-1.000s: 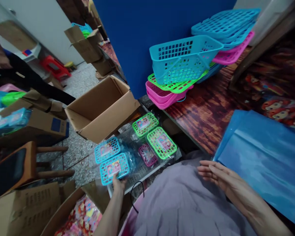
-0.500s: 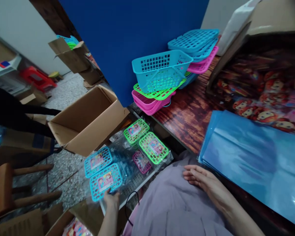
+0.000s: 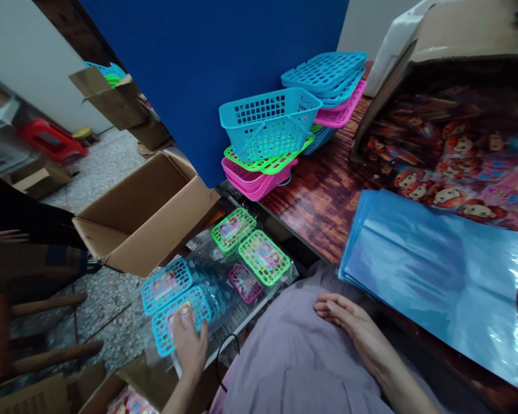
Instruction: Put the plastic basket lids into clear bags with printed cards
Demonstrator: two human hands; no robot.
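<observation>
My left hand [image 3: 189,339] lies over the near blue lidded basket [image 3: 162,330], fingers stretched across its picture label. That basket sits in a clear bag beside another blue packed basket [image 3: 166,284]. Two green packed baskets [image 3: 265,257] and a small pink one [image 3: 245,283] lie on the same low tray [image 3: 237,319]. My right hand [image 3: 343,316] rests on the mauve cloth over my lap, fingers extended and holding nothing. Close to it, on the wooden table, is a stack of blue plastic bags [image 3: 423,276].
An open cardboard box [image 3: 142,213] stands left of the tray. On the wooden table [image 3: 302,213] are a blue handled basket [image 3: 267,126], pink baskets [image 3: 259,181], blue lids [image 3: 323,72] and a carton [image 3: 371,109] of packaged figures. A co-worker's hand [image 3: 4,236] shows at far left.
My left hand has moved from the near edge of the blue basket up onto its lid. The right hand stays on my lap. The view has shifted slightly; a co-worker's hand now shows.
</observation>
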